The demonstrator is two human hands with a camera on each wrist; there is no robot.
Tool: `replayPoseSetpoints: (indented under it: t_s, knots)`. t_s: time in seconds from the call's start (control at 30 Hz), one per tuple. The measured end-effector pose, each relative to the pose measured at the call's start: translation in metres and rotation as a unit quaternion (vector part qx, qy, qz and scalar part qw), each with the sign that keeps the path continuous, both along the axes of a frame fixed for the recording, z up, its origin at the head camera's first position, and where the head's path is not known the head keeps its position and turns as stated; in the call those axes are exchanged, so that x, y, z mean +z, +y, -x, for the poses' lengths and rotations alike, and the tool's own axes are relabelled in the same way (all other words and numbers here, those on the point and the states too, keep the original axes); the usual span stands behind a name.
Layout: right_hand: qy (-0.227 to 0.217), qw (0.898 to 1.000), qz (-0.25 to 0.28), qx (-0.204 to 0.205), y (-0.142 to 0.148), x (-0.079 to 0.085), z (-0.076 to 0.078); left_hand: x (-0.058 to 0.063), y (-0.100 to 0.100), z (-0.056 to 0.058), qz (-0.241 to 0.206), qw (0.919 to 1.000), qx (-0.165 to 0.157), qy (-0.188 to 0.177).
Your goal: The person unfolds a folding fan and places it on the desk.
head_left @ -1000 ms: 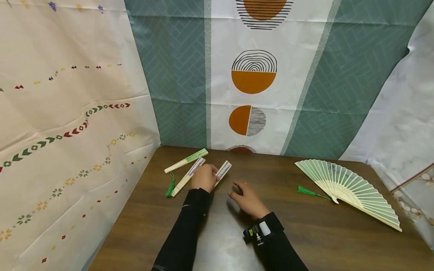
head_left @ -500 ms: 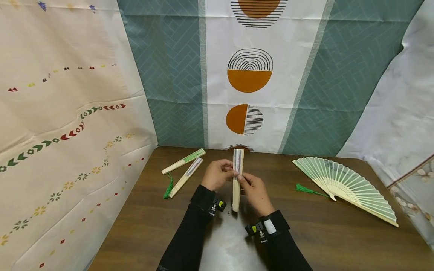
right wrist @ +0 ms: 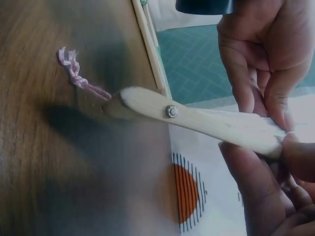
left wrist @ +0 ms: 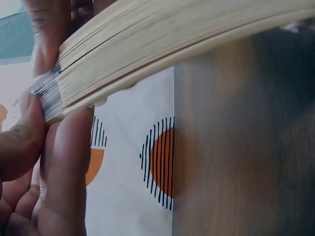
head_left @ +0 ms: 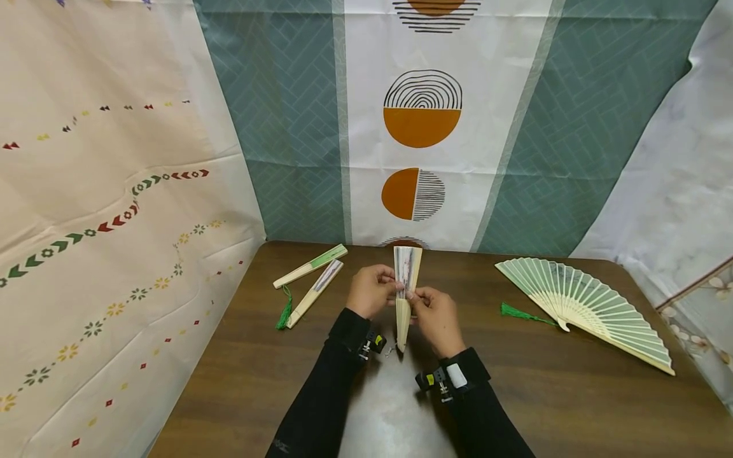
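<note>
One slightly spread fan (head_left: 403,312), pinched in left hand (head_left: 370,292) and right hand (head_left: 438,320).

Brown wood worktop (head_left: 229,394). Far-left corner: green-leaf folded fan (head_left: 311,266), lying slanted. Pale folded fan (head_left: 315,294) just on its near side, also slanted, grey-violet patch on its upper part. Green tassel (head_left: 285,308) by their lower ends. Right edge: open mint fan (head_left: 590,312), spread toward far-right corner, second green tassel (head_left: 523,312) off its pivot toward worktop middle. Behind far edge: teal-and-white cloth (head_left: 275,108), orange circles, black lines. Left edge: cream cloth (head_left: 114,254), small coloured motifs. White cloth (head_left: 670,184) beyond far-right corner.
</note>
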State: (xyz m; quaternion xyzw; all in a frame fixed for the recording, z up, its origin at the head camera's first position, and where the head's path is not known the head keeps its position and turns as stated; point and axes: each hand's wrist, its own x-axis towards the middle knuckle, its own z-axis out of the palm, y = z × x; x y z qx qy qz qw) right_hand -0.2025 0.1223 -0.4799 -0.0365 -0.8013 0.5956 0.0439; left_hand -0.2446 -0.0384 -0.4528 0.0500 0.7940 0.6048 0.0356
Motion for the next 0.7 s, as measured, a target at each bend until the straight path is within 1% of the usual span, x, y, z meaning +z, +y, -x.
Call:
replayPoseSetpoints:
  t_s: [0.13, 0.2, 0.37, 0.53, 0.7]
  knots:
    - [-0.003, 1.0, 0.009, -0.024, 0.001, 0.0023, -0.0003, -0.0013, 0.0009, 0.0012, -0.019, 0.9998, 0.004, -0.009]
    - [-0.004, 0.999, 0.006, -0.035, 0.0016, 0.0024, 0.0001, -0.0025, 0.0007, 0.0021, -0.03, 0.9994, 0.004, -0.014]
    - [-0.01, 0.999, 0.011, -0.046, 0.0025, 0.0015, 0.0028, -0.006, -0.0011, 0.0054, -0.064, 0.9977, 0.006, -0.022]
    - [-0.017, 0.997, 0.033, -0.062, 0.0059, 0.001, 0.0053, -0.0081, -0.0032, 0.0078, -0.102, 0.9943, 0.012, -0.03]
    - [-0.02, 0.995, 0.047, -0.083, 0.009, 0.0022, 0.0049, -0.0079, -0.0052, 0.0084, -0.132, 0.9902, 0.012, -0.042]
